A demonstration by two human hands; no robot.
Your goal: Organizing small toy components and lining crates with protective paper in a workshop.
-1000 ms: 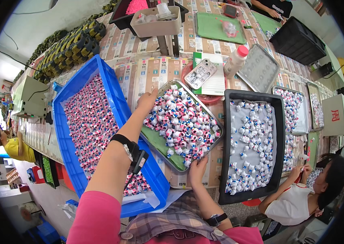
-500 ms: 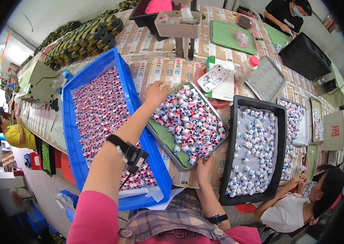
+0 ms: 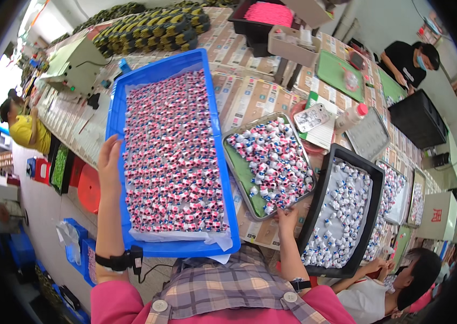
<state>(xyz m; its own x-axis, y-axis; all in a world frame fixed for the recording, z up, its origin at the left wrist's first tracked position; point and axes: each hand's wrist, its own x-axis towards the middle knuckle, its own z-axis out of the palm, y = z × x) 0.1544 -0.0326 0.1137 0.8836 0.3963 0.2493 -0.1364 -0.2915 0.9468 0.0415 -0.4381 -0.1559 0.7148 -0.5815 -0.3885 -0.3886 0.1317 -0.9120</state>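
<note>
Since left hand quit tray's far rim, it now lies flat, grip open, on blue bin's left wall. Right hand alone keeps grip closed on tray's near edge; tray set flat on counter, no longer tilted, pieces inside, just above that grip.

A long work table runs across the room, its top lined with printed cardboard sheets. Daylight floods in bright from the far left, washing out that corner. Down on the left, a grey floor with a red plastic stool tucked just beside the table edge, and blue crates near it. At the far end, a pale wall. A cream-coloured machine sits on the table's upper left.
</note>
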